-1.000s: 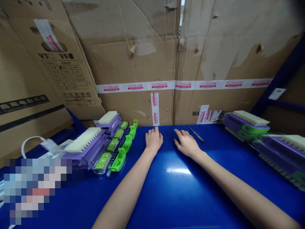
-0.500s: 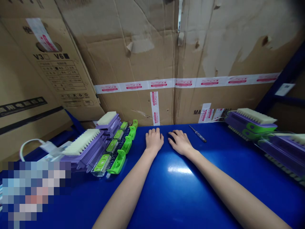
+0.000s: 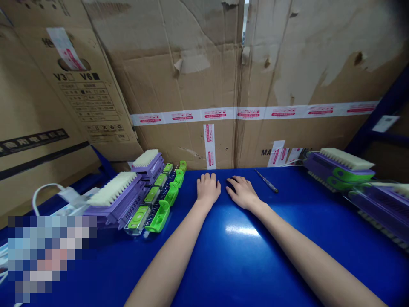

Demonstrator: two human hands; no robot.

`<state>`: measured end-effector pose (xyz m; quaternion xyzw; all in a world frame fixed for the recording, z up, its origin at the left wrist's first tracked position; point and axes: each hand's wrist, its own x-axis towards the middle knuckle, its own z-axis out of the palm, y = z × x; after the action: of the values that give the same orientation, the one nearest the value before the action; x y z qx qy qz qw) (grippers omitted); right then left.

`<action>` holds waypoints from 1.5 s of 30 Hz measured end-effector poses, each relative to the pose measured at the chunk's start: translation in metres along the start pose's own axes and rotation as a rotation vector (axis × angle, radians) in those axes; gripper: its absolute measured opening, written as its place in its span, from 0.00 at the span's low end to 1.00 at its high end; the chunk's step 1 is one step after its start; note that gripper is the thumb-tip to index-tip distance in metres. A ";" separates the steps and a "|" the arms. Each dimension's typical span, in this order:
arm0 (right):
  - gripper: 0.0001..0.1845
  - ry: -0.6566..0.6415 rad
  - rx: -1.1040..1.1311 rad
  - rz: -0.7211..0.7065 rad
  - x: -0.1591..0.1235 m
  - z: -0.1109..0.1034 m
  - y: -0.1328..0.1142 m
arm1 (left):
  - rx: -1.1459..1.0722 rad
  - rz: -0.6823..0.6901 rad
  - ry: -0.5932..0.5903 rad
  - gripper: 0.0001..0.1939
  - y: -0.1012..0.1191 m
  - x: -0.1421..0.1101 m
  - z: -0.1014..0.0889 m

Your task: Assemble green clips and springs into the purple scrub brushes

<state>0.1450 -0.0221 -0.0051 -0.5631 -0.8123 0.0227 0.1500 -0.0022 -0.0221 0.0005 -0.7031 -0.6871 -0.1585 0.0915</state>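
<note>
My left hand [image 3: 208, 189] rests palm down on the blue table [image 3: 236, 264], fingers stretched toward the back edge and nothing in it. Beside it, my right hand [image 3: 242, 191] lies flat with its fingers spread, also holding nothing. A small gap separates the two hands. Just right of my right hand lies a screwdriver [image 3: 267, 181] with a clear handle and thin shaft. To the left of my left hand stand bright green plastic parts [image 3: 159, 216] in a row, apart from my fingers.
At the left are purple housings with cream bristle blocks [image 3: 114, 189], green-topped clear pieces [image 3: 139, 217] and a white power strip [image 3: 75, 199]. Purple-and-green brush units [image 3: 345, 164] sit at the right. Cardboard sheets [image 3: 179, 140] wall off the back. A pixelated patch covers the lower left.
The whole view has shifted slightly to the right in the picture. Both hands stay on the table in the same pose, and the things around them have not moved.
</note>
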 end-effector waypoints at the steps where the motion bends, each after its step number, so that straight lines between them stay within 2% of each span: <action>1: 0.25 -0.001 -0.003 0.000 0.000 0.000 0.000 | 0.001 0.001 0.002 0.14 0.000 0.000 0.000; 36: 0.25 0.017 -0.018 -0.017 0.000 0.002 0.001 | 0.003 0.007 -0.003 0.15 0.001 0.000 0.000; 40: 0.25 0.018 -0.017 -0.021 0.001 0.002 0.001 | 0.008 -0.035 0.023 0.17 -0.003 0.009 -0.014; 45: 0.25 0.024 -0.004 -0.026 0.001 0.002 0.001 | 0.079 -0.176 0.203 0.18 -0.029 0.044 -0.061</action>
<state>0.1453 -0.0206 -0.0073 -0.5531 -0.8177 0.0124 0.1591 -0.0362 -0.0006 0.0702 -0.6165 -0.7389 -0.2090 0.1741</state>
